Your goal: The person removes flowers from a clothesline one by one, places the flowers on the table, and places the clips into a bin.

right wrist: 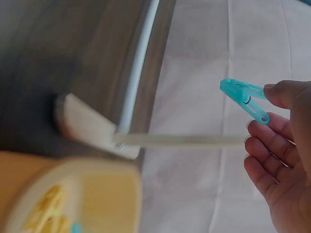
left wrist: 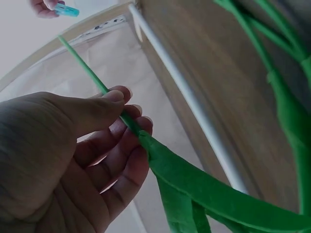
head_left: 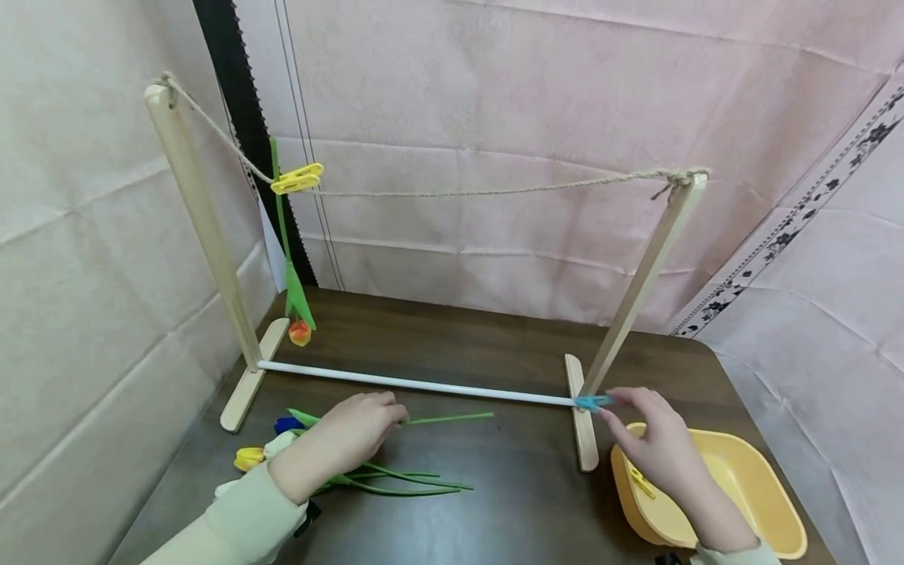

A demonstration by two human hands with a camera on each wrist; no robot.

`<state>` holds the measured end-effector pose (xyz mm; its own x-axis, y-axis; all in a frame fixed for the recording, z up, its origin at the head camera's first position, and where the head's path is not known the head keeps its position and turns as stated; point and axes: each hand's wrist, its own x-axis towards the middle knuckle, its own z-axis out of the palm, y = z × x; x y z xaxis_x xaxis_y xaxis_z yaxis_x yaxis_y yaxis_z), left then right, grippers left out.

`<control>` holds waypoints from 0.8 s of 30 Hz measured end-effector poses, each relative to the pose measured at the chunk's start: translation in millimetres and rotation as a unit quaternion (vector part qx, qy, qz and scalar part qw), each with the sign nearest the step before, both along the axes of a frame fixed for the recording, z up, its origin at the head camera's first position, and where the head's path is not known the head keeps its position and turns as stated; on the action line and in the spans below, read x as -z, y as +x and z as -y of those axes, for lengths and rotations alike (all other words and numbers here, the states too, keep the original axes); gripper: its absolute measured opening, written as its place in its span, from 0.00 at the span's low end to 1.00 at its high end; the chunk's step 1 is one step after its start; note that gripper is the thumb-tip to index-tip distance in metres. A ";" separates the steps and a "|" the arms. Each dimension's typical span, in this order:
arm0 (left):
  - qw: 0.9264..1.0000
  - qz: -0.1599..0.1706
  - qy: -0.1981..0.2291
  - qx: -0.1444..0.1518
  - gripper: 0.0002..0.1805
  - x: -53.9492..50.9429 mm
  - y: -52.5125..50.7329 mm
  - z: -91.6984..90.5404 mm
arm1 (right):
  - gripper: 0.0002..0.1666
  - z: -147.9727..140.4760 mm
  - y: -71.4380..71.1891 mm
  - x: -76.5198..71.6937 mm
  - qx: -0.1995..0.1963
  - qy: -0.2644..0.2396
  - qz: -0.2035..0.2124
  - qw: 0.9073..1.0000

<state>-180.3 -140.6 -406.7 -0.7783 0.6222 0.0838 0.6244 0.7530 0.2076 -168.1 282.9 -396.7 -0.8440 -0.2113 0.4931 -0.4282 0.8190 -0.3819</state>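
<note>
My left hand [head_left: 346,441] pinches the green stem of an artificial tulip [left wrist: 127,119] between thumb and fingers; its bloom is out of the left wrist view. Beneath that hand lie more tulips, with yellow [head_left: 249,458], white and blue blooms and long green stems [head_left: 417,486]. My right hand [head_left: 658,439] holds a turquoise clothespin [right wrist: 241,94] by its handles, thumb on one arm and fingertips at the other. An orange tulip [head_left: 300,333] hangs head down from a rope [head_left: 459,193], held by a yellow clothespin [head_left: 298,179].
Two wooden posts [head_left: 205,227] on flat feet carry the rope, with a white rod [head_left: 417,384] joining them low down. A yellow basin [head_left: 791,518] with clothespins stands at the right of the dark table [head_left: 523,502]. Pale cloth [head_left: 494,94] hangs behind.
</note>
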 end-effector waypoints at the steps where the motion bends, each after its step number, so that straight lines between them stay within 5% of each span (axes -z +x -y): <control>1: 1.000 0.000 -0.001 0.003 0.06 3.0 1.2 -0.2 | 0.16 -5.1 4.6 2.9 0.014 -0.003 0.011 1.000; 8: 0.999 0.036 -0.006 0.018 0.04 22.8 7.8 -0.9 | 0.15 -40.8 34.9 19.9 0.105 -0.034 0.076 0.991; 14: 0.999 0.035 0.000 0.029 0.09 35.7 14.2 -1.4 | 0.18 -66.3 50.5 35.5 0.162 -0.088 0.137 0.973; 19: 0.998 0.062 -0.004 0.029 0.11 49.6 17.8 -3.7 | 0.23 -85.5 56.6 52.6 0.206 -0.057 0.168 0.962; 24: 0.996 0.088 -0.006 0.025 0.12 56.9 18.7 -4.1 | 0.27 -98.3 56.3 62.4 0.206 -0.015 0.222 0.953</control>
<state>-161.7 -136.5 -463.5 -0.7482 0.6608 -0.0593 0.6160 0.7251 0.3079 -111.8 381.1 -459.1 -0.9793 0.1909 0.0679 0.1363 0.8685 -0.4766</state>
